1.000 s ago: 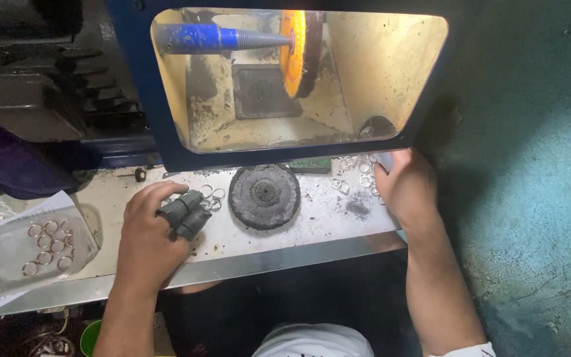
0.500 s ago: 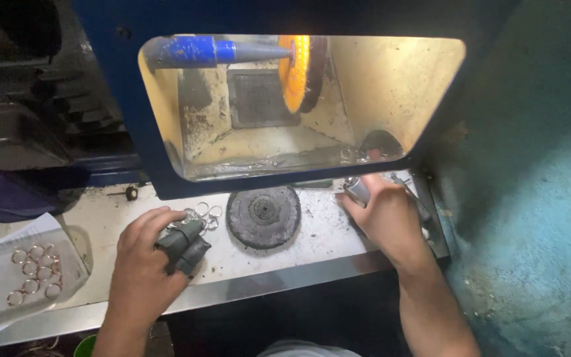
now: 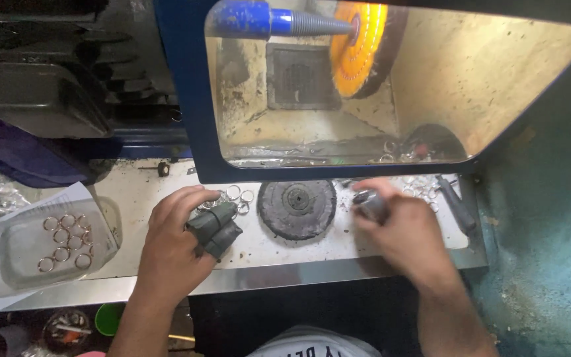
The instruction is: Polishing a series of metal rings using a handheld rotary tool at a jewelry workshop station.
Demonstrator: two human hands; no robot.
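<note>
Your left hand (image 3: 178, 241) rests on the metal bench (image 3: 166, 188), its taped fingers (image 3: 216, 228) curled beside a few loose rings (image 3: 238, 195). Your right hand (image 3: 401, 231) is closed around a small grey piece (image 3: 370, 203) (blurred, hard to identify), just right of the dark buffing wheel (image 3: 297, 208) lying flat.

Your left hand (image 3: 178, 246): dark grey-green finger guards (image 3: 216, 228) | your right hand (image 3: 401, 231): grey guard at the fingertips (image 3: 369, 203) | buffing wheel (image 3: 359, 47): orange-yellow | spindle (image 3: 269, 20): blue, grey tip | machine hood (image 3: 186, 119): blue | disc (image 3: 297, 208): black | rings (image 3: 64, 241): coppery, in clear tray (image 3: 8, 264) | worktop (image 3: 140, 192): dirty white.
</note>
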